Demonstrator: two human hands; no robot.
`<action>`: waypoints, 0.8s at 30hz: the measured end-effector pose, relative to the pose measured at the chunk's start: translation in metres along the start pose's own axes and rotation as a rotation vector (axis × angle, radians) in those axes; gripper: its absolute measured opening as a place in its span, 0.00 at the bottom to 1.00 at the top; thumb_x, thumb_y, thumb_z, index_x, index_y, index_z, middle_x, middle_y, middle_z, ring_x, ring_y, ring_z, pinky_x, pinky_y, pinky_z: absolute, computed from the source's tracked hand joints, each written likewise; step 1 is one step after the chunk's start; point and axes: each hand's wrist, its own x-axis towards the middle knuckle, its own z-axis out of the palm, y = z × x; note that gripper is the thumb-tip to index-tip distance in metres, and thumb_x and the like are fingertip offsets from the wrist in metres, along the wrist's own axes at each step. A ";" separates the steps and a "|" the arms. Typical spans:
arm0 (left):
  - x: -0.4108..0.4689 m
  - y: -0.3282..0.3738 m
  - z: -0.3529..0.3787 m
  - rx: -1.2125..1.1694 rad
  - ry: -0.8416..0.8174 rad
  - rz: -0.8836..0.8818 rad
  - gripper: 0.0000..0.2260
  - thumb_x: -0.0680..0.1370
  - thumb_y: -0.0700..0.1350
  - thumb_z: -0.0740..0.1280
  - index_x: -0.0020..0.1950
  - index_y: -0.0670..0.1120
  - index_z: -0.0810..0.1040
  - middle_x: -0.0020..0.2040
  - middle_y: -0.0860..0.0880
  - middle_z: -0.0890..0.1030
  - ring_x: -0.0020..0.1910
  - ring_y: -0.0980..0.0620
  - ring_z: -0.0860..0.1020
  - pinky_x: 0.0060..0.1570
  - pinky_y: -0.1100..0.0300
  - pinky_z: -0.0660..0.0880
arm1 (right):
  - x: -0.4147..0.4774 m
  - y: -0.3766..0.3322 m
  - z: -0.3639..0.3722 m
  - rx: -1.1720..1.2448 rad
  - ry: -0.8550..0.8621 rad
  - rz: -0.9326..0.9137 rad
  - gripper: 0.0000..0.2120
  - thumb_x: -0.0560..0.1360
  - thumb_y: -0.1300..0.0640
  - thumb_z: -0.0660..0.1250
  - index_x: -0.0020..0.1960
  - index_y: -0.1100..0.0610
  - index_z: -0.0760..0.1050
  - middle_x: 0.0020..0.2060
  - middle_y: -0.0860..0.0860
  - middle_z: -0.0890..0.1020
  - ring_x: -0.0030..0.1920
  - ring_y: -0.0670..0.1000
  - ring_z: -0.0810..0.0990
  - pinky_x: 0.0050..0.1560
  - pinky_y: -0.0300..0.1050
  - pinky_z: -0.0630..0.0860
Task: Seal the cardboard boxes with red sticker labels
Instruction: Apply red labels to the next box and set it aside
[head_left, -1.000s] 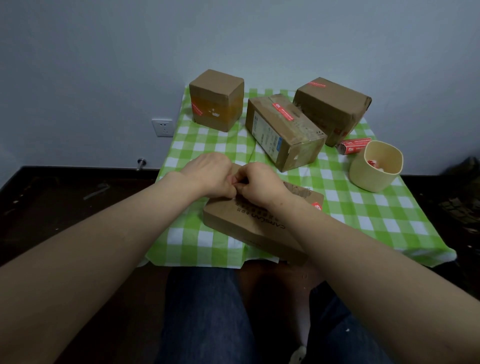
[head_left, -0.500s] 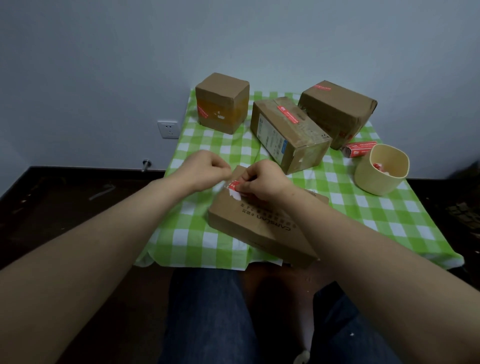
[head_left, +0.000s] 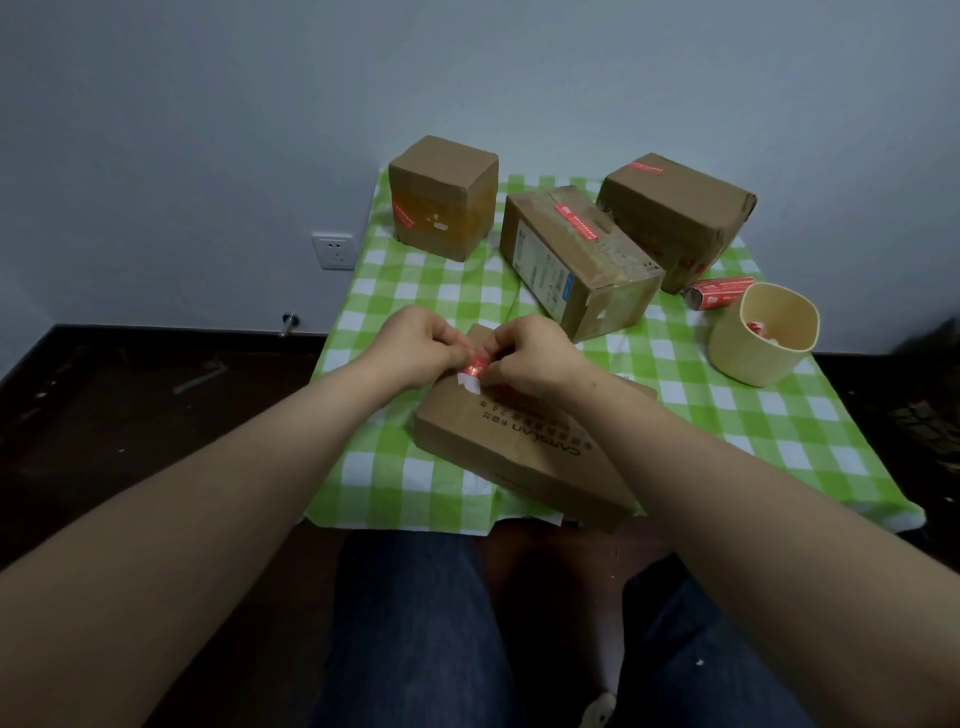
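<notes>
Both hands are close together over the far left corner of the flat box (head_left: 524, 447) nearest me. My left hand (head_left: 415, 345) and right hand (head_left: 535, 358) each pinch the same red sticker (head_left: 474, 368) with the fingertips, knuckles almost touching. A scrap of white backing hangs off the sticker's lower edge, right above the box top. I can't tell whether the sticker is touching the cardboard.

The flat box lies at an angle on the bench (head_left: 415, 291), which has a green and white checked cloth. Its near corner pokes out past the bench edge over my knees.

There are three more boxes further back: a cube box (head_left: 441, 197) at the back left, a long box (head_left: 576, 260) in the middle, and a big box (head_left: 675, 213) at the back right. Each one shows a red label (head_left: 576, 221). The long box and big box are touching or very nearly.

Right of the long box a sticker roll (head_left: 719, 292) lies on the cloth, just beside a cream cup (head_left: 763, 338) with red and white scraps inside. There's a wall socket (head_left: 333, 251) on the wall left of the bench.
</notes>
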 end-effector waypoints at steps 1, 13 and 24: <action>0.001 0.002 0.000 -0.010 -0.008 -0.020 0.03 0.73 0.39 0.71 0.46 0.42 0.83 0.38 0.50 0.80 0.37 0.57 0.75 0.34 0.67 0.71 | -0.001 0.001 0.000 -0.006 0.011 -0.012 0.06 0.69 0.63 0.70 0.46 0.61 0.82 0.43 0.55 0.83 0.43 0.51 0.80 0.48 0.48 0.78; 0.007 0.017 -0.001 0.003 -0.023 -0.149 0.03 0.72 0.37 0.70 0.43 0.38 0.81 0.39 0.43 0.79 0.30 0.52 0.71 0.28 0.62 0.66 | -0.011 0.013 0.000 0.468 0.097 0.095 0.46 0.67 0.64 0.75 0.76 0.54 0.52 0.60 0.52 0.70 0.39 0.46 0.79 0.44 0.45 0.81; 0.008 0.016 -0.003 0.049 -0.007 -0.195 0.07 0.73 0.39 0.71 0.49 0.36 0.82 0.37 0.43 0.76 0.29 0.50 0.67 0.29 0.61 0.64 | -0.004 0.016 0.005 0.351 0.136 0.062 0.18 0.69 0.66 0.73 0.57 0.59 0.73 0.39 0.47 0.72 0.37 0.44 0.71 0.50 0.46 0.77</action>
